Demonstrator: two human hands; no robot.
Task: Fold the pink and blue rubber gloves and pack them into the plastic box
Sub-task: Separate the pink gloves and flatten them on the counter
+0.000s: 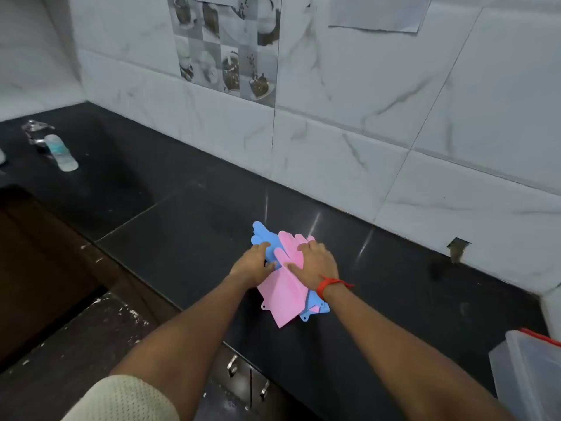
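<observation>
Pink gloves [283,291] and blue gloves [264,235] lie stacked flat on the black counter [182,214], fingers pointing toward the wall. A blue cuff [314,308] sticks out under the pink at the near end. My left hand [254,265] presses on the left side of the pile, over the blue fingers. My right hand [315,264], a red band on its wrist, lies flat on the pink fingers. Both hands rest on the gloves with fingers spread, not gripping. The clear plastic box [528,375] with a red-edged lid stands at the lower right edge.
A white tiled wall [364,101] runs along the back of the counter. A clear bottle [62,153] and a glass object [36,132] stand at the far left. Cabinet handles [232,364] show below the counter's front edge.
</observation>
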